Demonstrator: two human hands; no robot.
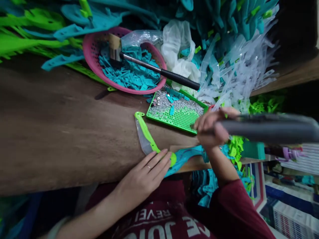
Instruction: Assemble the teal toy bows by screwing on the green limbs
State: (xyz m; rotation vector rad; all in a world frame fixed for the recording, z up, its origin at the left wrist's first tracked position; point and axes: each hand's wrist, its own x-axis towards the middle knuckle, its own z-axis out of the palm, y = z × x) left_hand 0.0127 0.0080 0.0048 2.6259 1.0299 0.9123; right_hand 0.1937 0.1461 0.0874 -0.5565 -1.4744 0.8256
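My left hand [149,171] lies flat, fingers stretched out, over the near end of a curved lime-green plastic piece [146,131]. A translucent blade-like part [142,139] runs along that piece. Under and beside my fingers is a long teal plastic part [185,158], pointing right toward my right wrist. Raised above the bench, my right hand [211,127] is closed around a long dark grey tool [269,127], which looks like an electric screwdriver. Motion smears the tool, and its narrow end points left over the green tray [171,124].
The tray holds small silver screw-like pieces and teal bits. Behind it, a pink basket [124,89] full of teal pieces has a mallet [154,68] lying across it. Teal, lime and clear plastic parts [234,69] heap at the back. Brown bench surface [62,132] extends left.
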